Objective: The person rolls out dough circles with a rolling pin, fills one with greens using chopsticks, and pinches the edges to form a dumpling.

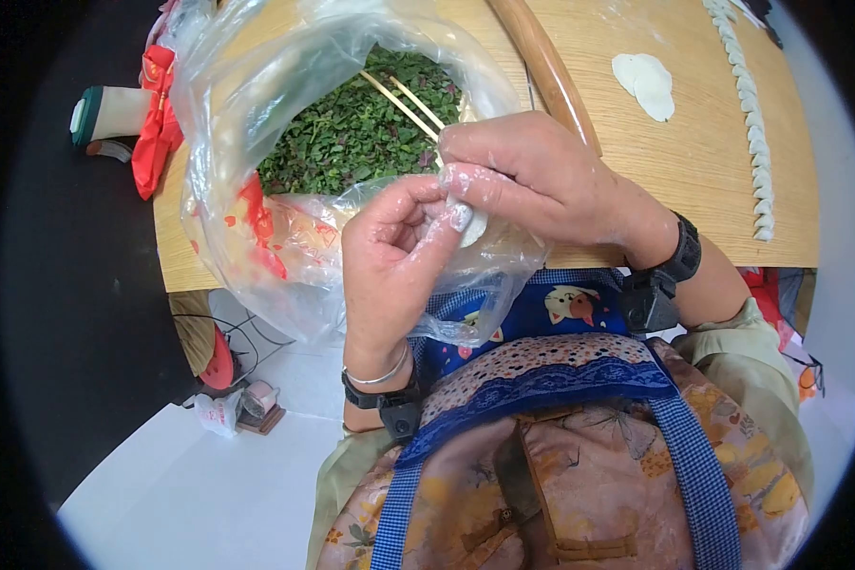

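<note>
My left hand point(389, 261) and my right hand point(546, 180), both dusted with flour, meet over the near edge of a clear plastic bag point(218, 204). Their fingers pinch together on a pale dumpling wrapper point(475, 231), mostly hidden behind the fingertips. Chopped green leafy filling point(351, 128) fills the opened bag just beyond my hands. A pair of chopsticks point(401, 103) rests in the filling, the near ends passing behind my right hand.
A thick wooden rolling pin point(546, 71) lies beyond my right hand on the wooden table point(693, 180). Farther right are round dough wrappers point(648, 85) and a long row of folded dumplings point(752, 123). A red plastic bag point(157, 123) hangs at the left edge beside a green-and-white container point(114, 114).
</note>
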Tool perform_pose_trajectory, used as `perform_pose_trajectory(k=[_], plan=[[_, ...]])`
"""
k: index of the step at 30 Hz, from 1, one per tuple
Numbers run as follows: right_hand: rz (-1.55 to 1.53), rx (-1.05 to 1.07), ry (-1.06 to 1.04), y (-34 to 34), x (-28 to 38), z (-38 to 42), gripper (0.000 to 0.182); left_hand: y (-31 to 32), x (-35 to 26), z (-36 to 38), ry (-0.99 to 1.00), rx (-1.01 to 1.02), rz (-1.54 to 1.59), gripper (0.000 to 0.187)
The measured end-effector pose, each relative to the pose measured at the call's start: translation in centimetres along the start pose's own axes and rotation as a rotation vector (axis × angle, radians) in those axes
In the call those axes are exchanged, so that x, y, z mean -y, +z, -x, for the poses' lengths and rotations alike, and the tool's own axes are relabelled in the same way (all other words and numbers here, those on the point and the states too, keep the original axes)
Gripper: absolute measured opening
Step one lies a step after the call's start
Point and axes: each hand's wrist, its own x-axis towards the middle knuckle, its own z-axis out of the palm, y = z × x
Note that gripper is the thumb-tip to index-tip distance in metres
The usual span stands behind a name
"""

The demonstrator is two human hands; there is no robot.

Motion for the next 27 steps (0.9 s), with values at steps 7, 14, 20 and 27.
perform_pose_trajectory(k=[7,14,20,27], plan=[[0.125,-0.020,-0.052,0.4,-0.3,0.0,0.026,0.0,0.0,0.0,-0.030,0.012,-0.023,0.025],[-0.008,-0.080,-0.003,0.2,0.2,0.1,0.025,0.2,-0.8,-0.2,-0.059,0.011,0.024,0.024],[0.109,-0.049,-0.023,0.4,0.0,0.0,0.026,0.6,-0.7,-0.3,-0.055,-0.062,0.035,0.022],[0.025,-0.028,0.004,0.1,0.3,0.1,0.024,-0.1,-0.3,-0.4,-0.049,0.021,0.029,0.020]])
